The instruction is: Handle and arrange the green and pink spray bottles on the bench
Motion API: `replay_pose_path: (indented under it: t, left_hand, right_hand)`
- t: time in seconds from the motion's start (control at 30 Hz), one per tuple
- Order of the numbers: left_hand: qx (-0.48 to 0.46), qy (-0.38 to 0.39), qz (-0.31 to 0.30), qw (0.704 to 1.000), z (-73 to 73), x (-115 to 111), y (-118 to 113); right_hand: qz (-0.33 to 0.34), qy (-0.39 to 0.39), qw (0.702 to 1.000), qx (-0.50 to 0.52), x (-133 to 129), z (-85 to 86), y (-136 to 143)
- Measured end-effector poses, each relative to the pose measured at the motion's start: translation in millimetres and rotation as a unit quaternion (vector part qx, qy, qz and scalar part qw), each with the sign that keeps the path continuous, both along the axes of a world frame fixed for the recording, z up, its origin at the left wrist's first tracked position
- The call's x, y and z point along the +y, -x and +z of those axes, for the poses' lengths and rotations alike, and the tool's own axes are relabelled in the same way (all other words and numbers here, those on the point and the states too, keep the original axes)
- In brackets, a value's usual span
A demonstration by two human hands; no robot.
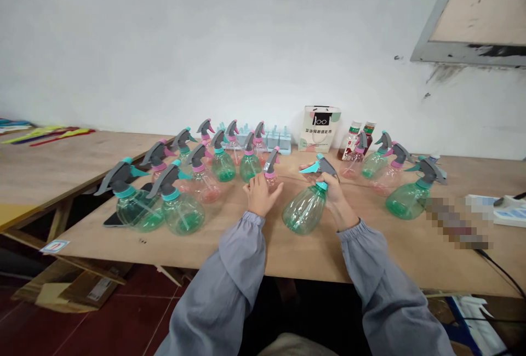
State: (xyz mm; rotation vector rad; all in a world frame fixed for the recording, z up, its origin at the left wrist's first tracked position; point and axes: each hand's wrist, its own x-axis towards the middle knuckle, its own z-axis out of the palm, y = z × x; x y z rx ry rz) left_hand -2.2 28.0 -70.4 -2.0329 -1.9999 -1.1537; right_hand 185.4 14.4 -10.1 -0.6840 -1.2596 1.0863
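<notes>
My right hand (335, 194) is wrapped round the neck and grey spray head of a green bottle (304, 211), which leans with its teal nozzle pointing left. To its left, my left hand (261, 194) is at a pink bottle with a grey and pink spray head (271, 161); the fingers lie in front of its body and hide most of it, so whether they grip it is unclear. Several more green and pink spray bottles stand on the left, among them a green one (183, 214) near the front. Others stand on the right, including a green bottle (406, 201).
Along the wall are a light blue rack (279, 142), a paper bag (320, 130) and two labelled bottles (351, 142). A dark flat device (113, 220) lies under the left bottles. A white power strip (509, 213) and a blurred object (458, 223) lie at the right.
</notes>
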Motion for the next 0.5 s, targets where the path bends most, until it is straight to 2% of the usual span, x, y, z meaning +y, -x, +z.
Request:
replay_pose_path:
  t: [0.2,0.3,0.4,0.5]
  left_hand:
    - [-0.002,-0.003,-0.003,1.0,-0.5,0.9,0.6]
    - [0.0,-0.002,-0.006,1.0,-0.8,1.2,1.1]
    - [-0.002,-0.005,-0.011,1.0,-0.6,1.2,1.5]
    - [0.0,-0.004,-0.012,1.0,-0.2,1.1,1.4]
  right_hand:
    - [-0.076,-0.019,0.997,-0.001,9.6,-7.5,-10.2]
    - [-0.141,-0.03,0.989,-0.03,14.6,-6.4,-18.7]
    - [-0.224,-0.05,0.968,-0.097,18.0,-3.3,-42.4]
    - [-0.321,-0.079,0.929,-0.165,18.8,-4.5,-81.4]
